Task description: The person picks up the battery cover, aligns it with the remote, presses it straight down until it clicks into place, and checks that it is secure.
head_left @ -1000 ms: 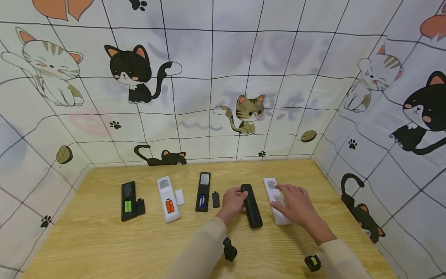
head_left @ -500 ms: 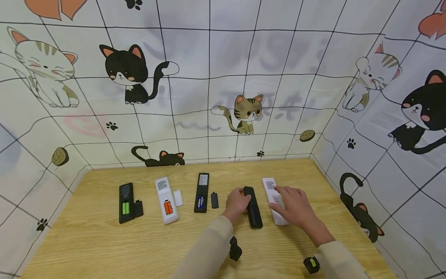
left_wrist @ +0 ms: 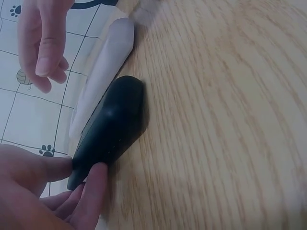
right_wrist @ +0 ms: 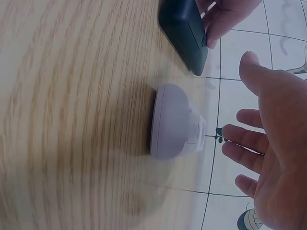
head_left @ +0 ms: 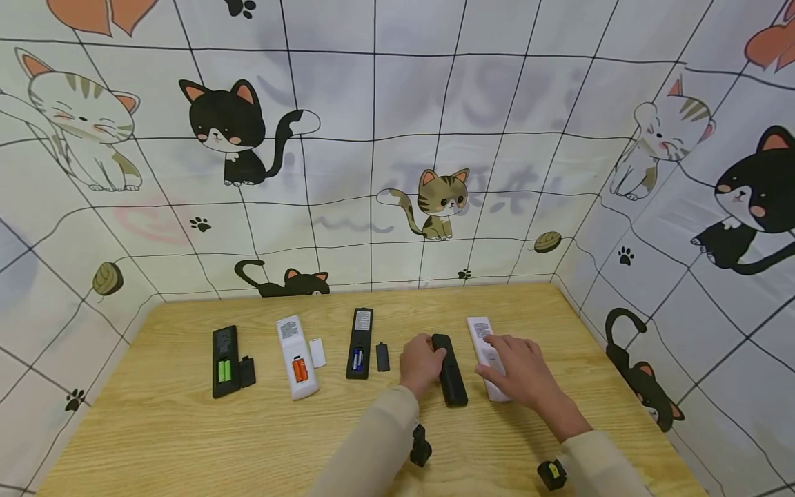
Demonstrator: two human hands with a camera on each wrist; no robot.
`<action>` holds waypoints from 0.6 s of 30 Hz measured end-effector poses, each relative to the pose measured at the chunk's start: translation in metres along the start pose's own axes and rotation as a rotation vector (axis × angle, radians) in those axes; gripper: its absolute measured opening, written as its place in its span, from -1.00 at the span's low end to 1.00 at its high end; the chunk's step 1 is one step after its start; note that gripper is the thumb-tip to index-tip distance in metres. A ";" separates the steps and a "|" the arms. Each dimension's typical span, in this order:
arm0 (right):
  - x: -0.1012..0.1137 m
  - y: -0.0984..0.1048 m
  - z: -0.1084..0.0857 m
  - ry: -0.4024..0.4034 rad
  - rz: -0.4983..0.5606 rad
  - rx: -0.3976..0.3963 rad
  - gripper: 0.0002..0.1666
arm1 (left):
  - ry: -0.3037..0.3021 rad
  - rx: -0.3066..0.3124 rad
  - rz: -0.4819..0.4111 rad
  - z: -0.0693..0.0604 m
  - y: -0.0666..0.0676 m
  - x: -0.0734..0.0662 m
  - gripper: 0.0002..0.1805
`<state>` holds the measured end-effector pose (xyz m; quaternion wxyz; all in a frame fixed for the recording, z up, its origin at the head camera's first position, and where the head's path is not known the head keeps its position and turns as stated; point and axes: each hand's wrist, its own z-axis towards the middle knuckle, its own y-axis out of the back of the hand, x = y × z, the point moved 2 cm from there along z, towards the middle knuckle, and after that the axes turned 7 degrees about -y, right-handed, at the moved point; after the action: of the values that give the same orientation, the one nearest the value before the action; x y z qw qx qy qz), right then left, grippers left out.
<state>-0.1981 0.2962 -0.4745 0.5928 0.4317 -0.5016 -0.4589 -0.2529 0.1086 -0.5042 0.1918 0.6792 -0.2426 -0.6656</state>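
My left hand (head_left: 421, 364) pinches the far end of a black remote control (head_left: 453, 376), which lies face down on the wooden table. In the left wrist view the thumb and fingers close round that end of the black remote (left_wrist: 110, 124). Just to its right lies a white remote control (head_left: 479, 328), also back side up. Over the white remote hovers my right hand (head_left: 528, 369), fingers spread and relaxed. The right wrist view shows a gap between this hand (right_wrist: 283, 139) and the white remote (right_wrist: 172, 122). Part of the white remote is hidden under the hand in the head view.
Left along the table (head_left: 248, 442) lie a black remote with green batteries (head_left: 225, 345), a white one with orange batteries (head_left: 288, 331) and a black one with blue batteries (head_left: 360, 338). Detached covers, black (head_left: 247, 371), white (head_left: 317, 353) and black (head_left: 382, 357), lie beside them. A cat-print cloth (head_left: 348, 166) encloses the table.
The far end of the held black remote has shifted slightly right and nearer, and my left hand has moved with it. My right hand stays over the white remote with only a small shift.
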 end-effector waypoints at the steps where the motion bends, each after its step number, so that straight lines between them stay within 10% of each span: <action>1: 0.001 0.000 0.000 0.004 0.002 -0.001 -0.23 | -0.006 -0.005 0.009 0.000 0.000 0.000 -0.63; 18: 0.011 -0.001 -0.001 0.009 0.018 0.000 -0.26 | -0.036 -0.027 0.083 -0.005 0.005 -0.006 -0.67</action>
<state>-0.1959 0.2848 -0.4738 0.5993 0.4293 -0.5026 -0.4516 -0.2482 0.1079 -0.4962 0.2238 0.6537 -0.2651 -0.6725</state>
